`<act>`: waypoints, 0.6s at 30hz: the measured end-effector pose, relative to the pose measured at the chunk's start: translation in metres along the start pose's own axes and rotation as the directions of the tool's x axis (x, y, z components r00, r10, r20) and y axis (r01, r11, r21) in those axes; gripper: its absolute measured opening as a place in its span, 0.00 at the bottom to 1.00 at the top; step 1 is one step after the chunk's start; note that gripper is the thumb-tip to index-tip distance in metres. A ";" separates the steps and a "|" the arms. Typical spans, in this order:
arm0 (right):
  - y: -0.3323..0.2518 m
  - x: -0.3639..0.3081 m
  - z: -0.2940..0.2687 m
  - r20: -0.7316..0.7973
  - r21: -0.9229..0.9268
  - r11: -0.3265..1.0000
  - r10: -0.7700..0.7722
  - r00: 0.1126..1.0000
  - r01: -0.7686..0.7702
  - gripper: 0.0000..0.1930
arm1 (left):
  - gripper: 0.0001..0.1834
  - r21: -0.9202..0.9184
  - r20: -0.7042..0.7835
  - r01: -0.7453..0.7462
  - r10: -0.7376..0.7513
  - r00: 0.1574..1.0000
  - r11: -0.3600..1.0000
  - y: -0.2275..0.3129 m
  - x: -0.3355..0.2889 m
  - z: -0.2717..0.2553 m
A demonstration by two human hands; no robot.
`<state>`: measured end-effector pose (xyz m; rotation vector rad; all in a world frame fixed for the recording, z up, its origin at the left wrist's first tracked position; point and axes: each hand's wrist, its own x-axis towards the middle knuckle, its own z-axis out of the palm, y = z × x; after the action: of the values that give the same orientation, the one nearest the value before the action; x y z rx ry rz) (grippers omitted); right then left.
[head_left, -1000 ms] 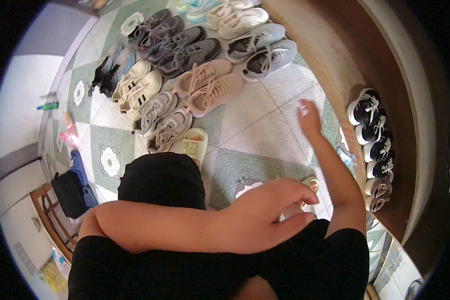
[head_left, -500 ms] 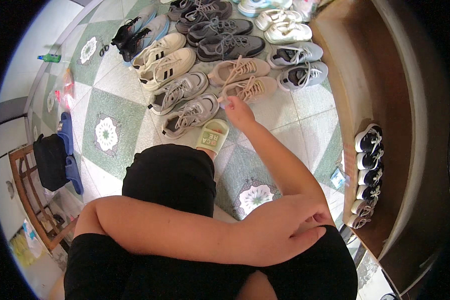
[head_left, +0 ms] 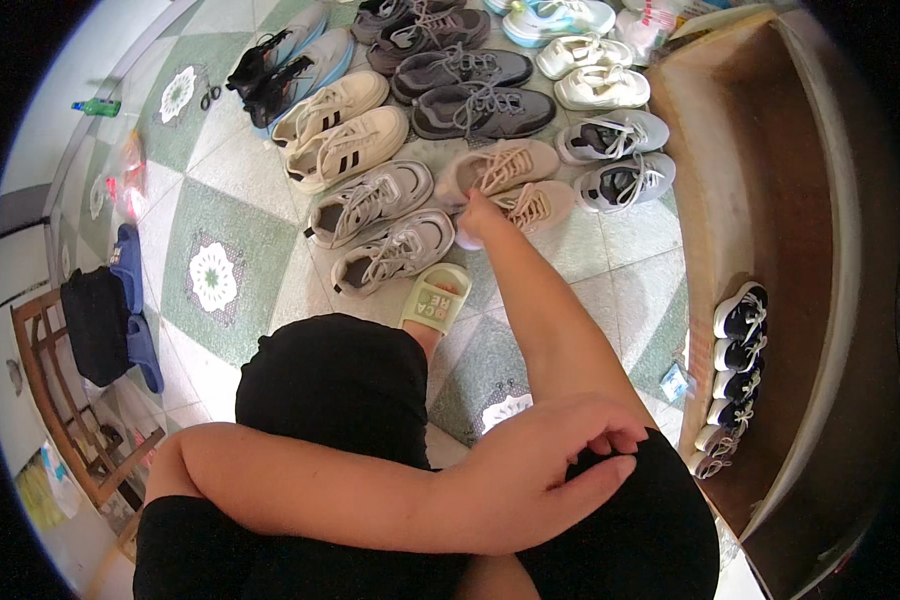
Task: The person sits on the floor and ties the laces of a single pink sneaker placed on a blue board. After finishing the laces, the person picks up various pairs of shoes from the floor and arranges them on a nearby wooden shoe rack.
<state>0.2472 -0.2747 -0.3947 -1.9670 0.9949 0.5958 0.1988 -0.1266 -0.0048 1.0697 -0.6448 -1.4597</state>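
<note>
I squat over a tiled floor (head_left: 240, 190) with rows of shoes in front of me. My right hand (head_left: 473, 218) stretches forward to the heels of a pair of pale pink sneakers (head_left: 510, 165), and its fingers curl on the heel of the nearer one (head_left: 538, 205). My left hand (head_left: 545, 455) lies across my lap on my right arm, fingers loosely apart, holding nothing. Just left of my right hand sit two grey sneakers (head_left: 370, 200). A green slipper (head_left: 435, 297) is on my foot, below that hand.
Cream sneakers with black stripes (head_left: 335, 125), dark grey sneakers (head_left: 470, 100) and grey-white sneakers (head_left: 615, 135) fill the rows beyond. A brown wooden shelf (head_left: 760, 200) at right holds small dark shoes (head_left: 735, 370). A wooden chair (head_left: 60, 400) with a black bag stands at left.
My right hand has swung from the right side near the shelf, forward and left, down onto the pink sneakers. My left hand has stayed on my lap.
</note>
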 end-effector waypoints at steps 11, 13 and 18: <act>0.015 -0.138 -0.093 -0.088 0.103 0.992 -0.058 0.994 0.067 0.35 | 0.11 0.006 0.056 -0.004 0.004 0.998 1.000 0.001 0.022 0.023; 0.032 -0.165 -0.115 -0.119 0.147 0.989 -0.007 0.993 0.025 0.38 | 0.10 0.040 0.107 0.020 -0.025 0.994 0.999 -0.001 0.028 0.032; 0.084 -0.231 -0.173 -0.176 0.216 0.975 -0.007 0.984 0.046 0.39 | 0.10 0.062 0.191 0.112 -0.122 0.974 0.992 -0.015 0.045 0.058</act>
<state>0.0532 -0.3507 -0.1774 -1.8542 1.0902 0.2870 0.1437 -0.1773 -0.0043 1.0263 -0.7716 -1.6720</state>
